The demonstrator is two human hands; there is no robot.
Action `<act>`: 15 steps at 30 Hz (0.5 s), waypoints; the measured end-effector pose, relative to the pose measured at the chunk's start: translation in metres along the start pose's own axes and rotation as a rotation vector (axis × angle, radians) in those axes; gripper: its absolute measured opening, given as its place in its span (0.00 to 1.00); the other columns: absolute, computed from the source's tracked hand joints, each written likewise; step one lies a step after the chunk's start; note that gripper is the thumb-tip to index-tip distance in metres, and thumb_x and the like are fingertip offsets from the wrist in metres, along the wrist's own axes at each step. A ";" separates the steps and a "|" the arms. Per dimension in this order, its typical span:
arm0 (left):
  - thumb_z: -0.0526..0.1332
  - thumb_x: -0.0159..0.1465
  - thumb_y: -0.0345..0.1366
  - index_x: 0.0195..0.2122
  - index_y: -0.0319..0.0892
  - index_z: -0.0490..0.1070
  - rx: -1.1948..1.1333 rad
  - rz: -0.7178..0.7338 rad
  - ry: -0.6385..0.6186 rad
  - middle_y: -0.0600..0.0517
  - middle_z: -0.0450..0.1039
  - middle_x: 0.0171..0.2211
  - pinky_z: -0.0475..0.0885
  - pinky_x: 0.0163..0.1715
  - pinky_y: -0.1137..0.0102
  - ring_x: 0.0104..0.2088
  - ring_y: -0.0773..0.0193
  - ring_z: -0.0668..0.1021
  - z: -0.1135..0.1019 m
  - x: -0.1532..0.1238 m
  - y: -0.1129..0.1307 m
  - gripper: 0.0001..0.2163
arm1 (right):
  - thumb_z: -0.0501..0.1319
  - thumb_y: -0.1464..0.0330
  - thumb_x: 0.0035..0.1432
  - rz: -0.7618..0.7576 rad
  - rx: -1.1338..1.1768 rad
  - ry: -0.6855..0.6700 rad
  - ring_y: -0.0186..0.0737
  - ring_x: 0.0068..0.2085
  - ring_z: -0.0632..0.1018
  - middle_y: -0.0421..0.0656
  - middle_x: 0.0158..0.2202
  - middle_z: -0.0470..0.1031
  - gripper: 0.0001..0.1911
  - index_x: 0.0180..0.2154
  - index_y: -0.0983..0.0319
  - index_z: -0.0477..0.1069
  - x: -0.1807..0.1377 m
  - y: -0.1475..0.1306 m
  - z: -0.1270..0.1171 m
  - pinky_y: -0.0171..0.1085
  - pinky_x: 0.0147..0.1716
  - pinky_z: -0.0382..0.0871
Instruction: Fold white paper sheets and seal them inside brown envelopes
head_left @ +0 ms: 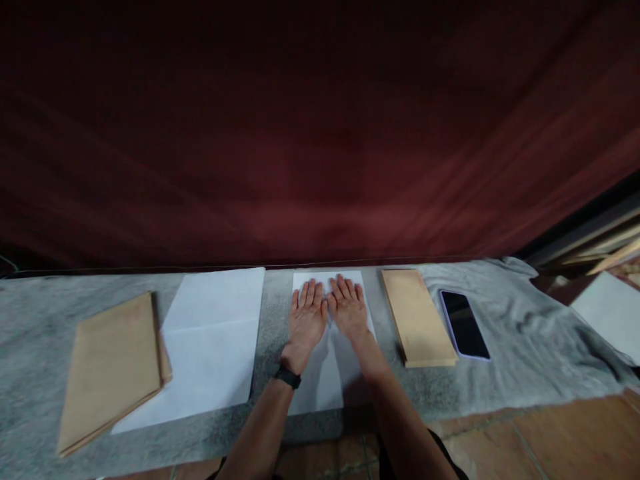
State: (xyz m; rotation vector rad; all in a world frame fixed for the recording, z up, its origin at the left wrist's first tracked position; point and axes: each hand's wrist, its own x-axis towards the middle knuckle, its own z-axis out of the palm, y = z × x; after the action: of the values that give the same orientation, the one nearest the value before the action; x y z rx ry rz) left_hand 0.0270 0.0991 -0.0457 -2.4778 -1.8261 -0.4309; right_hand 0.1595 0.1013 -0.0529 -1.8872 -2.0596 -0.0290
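Note:
Both hands lie flat, side by side, on a white sheet of paper (320, 393) in front of me. My left hand (306, 317) has its fingers stretched toward the far edge, and a dark band circles that wrist. My right hand (349, 308) rests palm down on the upper part of the same sheet, fingers slightly spread, its thumb close to the left thumb. Neither hand grips anything. What lies beneath the palms is hidden.
To the left are larger white sheets (215, 360) with a crease, partly under brown envelopes (113, 373). On the right lie a stack of narrow brown envelopes (420, 320) and a phone (465, 323). Grey cloth (530, 360) covers the surface; a dark red curtain (320, 147) hangs behind.

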 end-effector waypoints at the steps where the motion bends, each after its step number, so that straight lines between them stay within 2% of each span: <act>1: 0.45 0.72 0.37 0.69 0.33 0.57 -0.003 -0.031 0.025 0.40 0.56 0.69 0.54 0.68 0.51 0.71 0.52 0.57 0.002 0.001 -0.002 0.25 | 0.47 0.62 0.73 0.025 -0.016 0.015 0.52 0.69 0.61 0.50 0.69 0.59 0.26 0.68 0.61 0.59 0.000 0.003 0.001 0.57 0.66 0.52; 6: 0.45 0.72 0.39 0.69 0.30 0.56 -0.033 -0.156 0.142 0.34 0.59 0.67 0.60 0.65 0.50 0.69 0.49 0.61 0.006 0.001 -0.017 0.27 | 0.47 0.60 0.74 0.135 -0.088 0.089 0.55 0.68 0.63 0.59 0.69 0.58 0.29 0.68 0.69 0.57 0.000 0.018 0.004 0.55 0.65 0.56; 12: 0.45 0.71 0.40 0.69 0.29 0.55 -0.054 -0.161 0.206 0.32 0.59 0.67 0.59 0.65 0.46 0.68 0.46 0.63 0.003 -0.004 -0.039 0.28 | 0.46 0.60 0.73 0.172 -0.077 0.178 0.57 0.66 0.66 0.64 0.66 0.61 0.31 0.67 0.75 0.57 -0.005 0.032 0.005 0.57 0.63 0.58; 15: 0.45 0.71 0.40 0.70 0.30 0.53 -0.064 -0.176 0.238 0.32 0.57 0.67 0.58 0.65 0.44 0.69 0.46 0.61 0.000 -0.012 -0.036 0.29 | 0.44 0.61 0.74 0.174 -0.042 0.240 0.57 0.66 0.66 0.64 0.66 0.62 0.30 0.67 0.75 0.57 -0.012 0.025 0.002 0.59 0.63 0.58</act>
State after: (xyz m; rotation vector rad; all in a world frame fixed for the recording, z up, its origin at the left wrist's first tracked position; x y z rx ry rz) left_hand -0.0102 0.0989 -0.0535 -2.1957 -1.9632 -0.7674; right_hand 0.1835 0.0934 -0.0635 -1.9744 -1.7451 -0.2455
